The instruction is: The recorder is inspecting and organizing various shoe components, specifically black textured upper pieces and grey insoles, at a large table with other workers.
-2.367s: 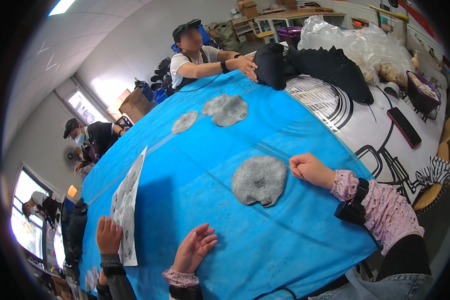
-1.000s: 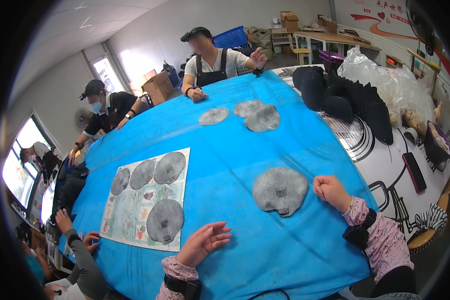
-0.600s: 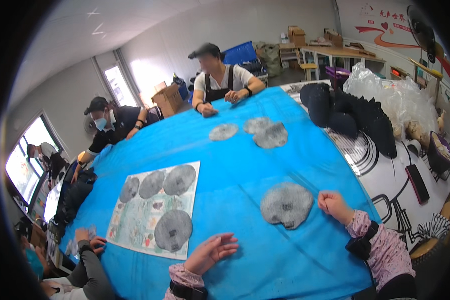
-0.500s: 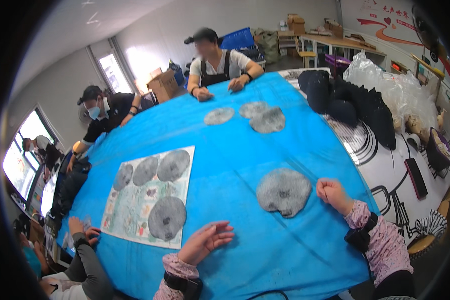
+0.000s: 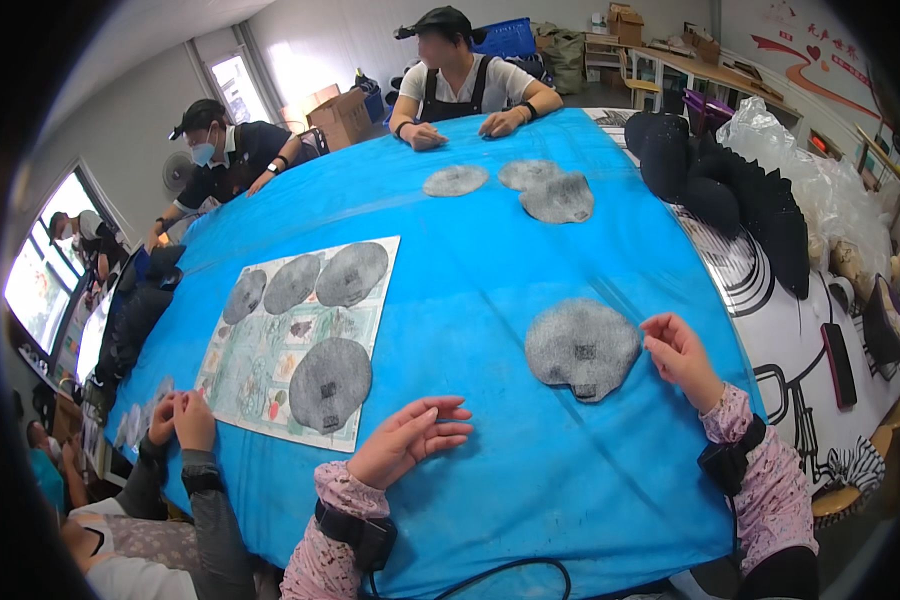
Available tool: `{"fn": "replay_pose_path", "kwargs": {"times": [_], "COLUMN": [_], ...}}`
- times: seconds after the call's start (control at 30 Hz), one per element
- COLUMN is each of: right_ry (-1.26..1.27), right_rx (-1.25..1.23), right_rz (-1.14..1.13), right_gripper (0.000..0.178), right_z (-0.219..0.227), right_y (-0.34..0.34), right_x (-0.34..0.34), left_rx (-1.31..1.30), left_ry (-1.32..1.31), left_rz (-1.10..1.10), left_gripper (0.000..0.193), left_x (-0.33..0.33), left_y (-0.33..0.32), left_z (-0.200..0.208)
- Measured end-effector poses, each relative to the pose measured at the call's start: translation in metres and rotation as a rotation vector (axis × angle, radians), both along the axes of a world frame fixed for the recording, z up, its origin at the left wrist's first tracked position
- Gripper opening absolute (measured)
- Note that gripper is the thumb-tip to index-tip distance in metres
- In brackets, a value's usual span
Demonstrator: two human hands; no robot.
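Note:
A rounded grey fabric piece (image 5: 560, 335) with a notched lower edge and two small dark square marks lies flat on the blue table cover (image 5: 490, 500). Just off its right edge is my right hand (image 5: 676, 360), fingers loosely bent and a little apart, with nothing visible in them. My left hand (image 5: 410, 440) hovers over the cover, open and empty, thumb side up. It is between that piece and a patterned board (image 5: 220, 370) on the left. Several similar grey pieces rest on the board, the nearest being a large oval one (image 5: 330, 385).
Further grey pieces (image 5: 456, 180) lie at the far side, before a seated person (image 5: 460, 80). At left, a neighbour's hands (image 5: 185, 415) meet beside the board. Black stuffed forms (image 5: 750, 210), clear plastic bags (image 5: 820, 170) and a phone (image 5: 838, 365) occupy the right. A cable (image 5: 510, 565) crosses the near edge.
The whole view has shifted, so the table's things sit higher in the picture. My right hand has loosened from a closed fist. The left neighbour's hands have come together.

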State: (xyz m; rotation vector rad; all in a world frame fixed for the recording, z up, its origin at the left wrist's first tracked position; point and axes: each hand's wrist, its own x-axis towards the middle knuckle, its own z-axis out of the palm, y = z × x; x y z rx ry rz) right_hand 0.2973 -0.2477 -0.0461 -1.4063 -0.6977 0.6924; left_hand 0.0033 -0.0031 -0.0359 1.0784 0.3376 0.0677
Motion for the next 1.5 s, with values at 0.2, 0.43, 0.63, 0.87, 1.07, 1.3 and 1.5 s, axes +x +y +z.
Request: {"fn": "replay_pose_path", "kwargs": {"times": [0.2,0.43,0.63,0.87,1.07,1.3,1.5], "right_ry": [-0.002,0.067,0.201,0.108,0.127,-0.201,-0.247], "right_rx": [-0.002,0.046,0.183,0.110,0.098,-0.082,-0.101], "right_rz": [-0.025,-0.073,0.036,-0.099,-0.085,0.046,0.046], "right_gripper": [0.023,0.018,0.012,0.012,0.014,0.016,0.016], "right_z": [0.007,0.001,-0.004,-0.001,0.002,-0.001,-0.001], "right_y": [0.002,0.003,-0.003,0.000,0.000,0.001,0.000], "right_x": [-0.002,0.003,0.012,0.006,0.003,-0.001,0.000], "left_rx": [0.011,0.041,0.069,0.066,0.070,0.090,0.071], "left_ry": [-0.030,-0.030,-0.030,-0.033,-0.040,-0.045,-0.042], "left_rz": [-0.015,-0.038,-0.053,-0.050,-0.068,-0.072,-0.058], "left_gripper": [0.040,0.042,0.042,0.041,0.038,0.037,0.039], "left_x": [-0.001,0.003,0.003,0.002,0.002,0.004,0.005], "left_y": [0.000,0.002,0.002,0.000,0.001,0.001,0.000], "left_z": [0.002,0.002,0.006,0.005,0.004,0.004,0.002]}}
